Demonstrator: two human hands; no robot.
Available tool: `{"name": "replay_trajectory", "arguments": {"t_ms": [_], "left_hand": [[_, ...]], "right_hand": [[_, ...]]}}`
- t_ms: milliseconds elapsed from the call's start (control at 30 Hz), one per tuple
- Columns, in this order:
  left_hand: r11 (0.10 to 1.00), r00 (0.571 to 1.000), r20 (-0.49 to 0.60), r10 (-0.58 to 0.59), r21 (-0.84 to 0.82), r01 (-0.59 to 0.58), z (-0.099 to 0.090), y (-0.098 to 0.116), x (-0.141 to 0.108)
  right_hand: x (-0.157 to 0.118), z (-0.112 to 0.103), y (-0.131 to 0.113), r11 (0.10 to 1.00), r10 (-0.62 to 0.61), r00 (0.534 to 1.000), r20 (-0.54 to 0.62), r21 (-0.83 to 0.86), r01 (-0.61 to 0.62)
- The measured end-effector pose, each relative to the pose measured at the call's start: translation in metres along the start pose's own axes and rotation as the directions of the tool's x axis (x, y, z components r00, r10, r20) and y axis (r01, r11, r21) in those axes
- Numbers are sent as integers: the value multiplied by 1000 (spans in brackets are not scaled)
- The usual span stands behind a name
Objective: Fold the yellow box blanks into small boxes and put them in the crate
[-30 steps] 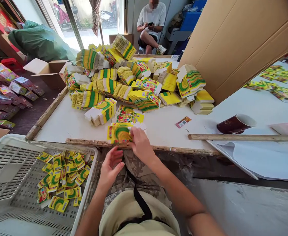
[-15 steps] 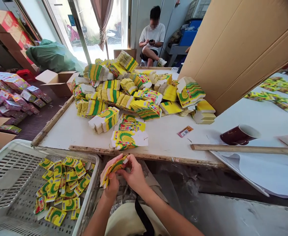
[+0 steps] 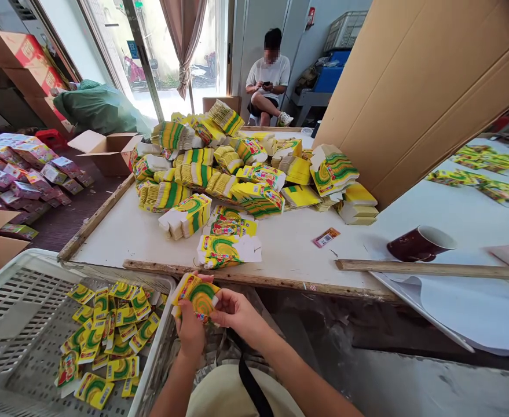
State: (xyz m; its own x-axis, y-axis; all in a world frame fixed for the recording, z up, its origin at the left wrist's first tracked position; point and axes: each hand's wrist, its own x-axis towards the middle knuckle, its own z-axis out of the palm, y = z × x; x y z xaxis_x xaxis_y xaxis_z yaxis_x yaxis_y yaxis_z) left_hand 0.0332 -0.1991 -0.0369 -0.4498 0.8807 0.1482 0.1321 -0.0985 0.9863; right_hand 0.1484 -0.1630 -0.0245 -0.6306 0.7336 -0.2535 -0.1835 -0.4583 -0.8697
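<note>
Just off the table's front edge, a small yellow and green printed carton (image 3: 202, 298) is held between both hands, its swirl-patterned face turned up toward me. My left hand (image 3: 190, 330) grips it from the left with the thumb across its front. At its right end, my right hand (image 3: 237, 313) pinches the edge between thumb and fingers. Directly beyond lie a few flat cartons (image 3: 223, 250) with white flaps. To the left, a white plastic crate (image 3: 24, 330) holds several folded yellow cartons (image 3: 124, 368).
Stacks of flat yellow cartons (image 3: 193, 174) cover the far part of the white table (image 3: 293, 249). A maroon mug (image 3: 413, 246) lies tipped behind a wooden strip (image 3: 410, 267). A large cardboard sheet (image 3: 393, 87) stands at right. A seated person (image 3: 269, 78) holds a phone.
The carton has turned from edge-on so that its broad printed face shows. My right hand has shifted slightly down along its right end. The view has tilted up a little.
</note>
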Motion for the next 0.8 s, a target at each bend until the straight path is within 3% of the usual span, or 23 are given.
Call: {"name": "replay_trajectory", "arguments": {"t_ms": [100,167,300,400,500,633,733,800], "left_hand": [[960,984,-178,-9,-275,-41,4,4,1],[897,971,-235,-29,-435,-78,7,7,1],[788,984,-166,-60,-613,-55,7,10,3],[797,986,-131,-102,-603,2,4,11,6],[812,967,-223,-124,-583,-30,2,11,12],[823,934,-341,-106,-558,-110,1,10,19],[832,939,-325,-115,-547,-88,-2,10,17],[836,950,-282,-133,-546,-45,-4,10,12]], "right_hand": [[-3,6,4,996,-47,996,-73,-83,41],[-5,10,3,989,-62,996,-63,-135,53],[-9,14,-2,980,-41,997,59,-193,52],[-11,14,-1,881,-186,982,-14,-446,161],[-15,15,4,744,-310,948,-70,-639,196],[-16,19,14,773,-323,946,-18,-582,253],[-11,18,14,707,-414,909,55,-610,358],[-7,13,9,668,-460,887,28,-648,367]]}}
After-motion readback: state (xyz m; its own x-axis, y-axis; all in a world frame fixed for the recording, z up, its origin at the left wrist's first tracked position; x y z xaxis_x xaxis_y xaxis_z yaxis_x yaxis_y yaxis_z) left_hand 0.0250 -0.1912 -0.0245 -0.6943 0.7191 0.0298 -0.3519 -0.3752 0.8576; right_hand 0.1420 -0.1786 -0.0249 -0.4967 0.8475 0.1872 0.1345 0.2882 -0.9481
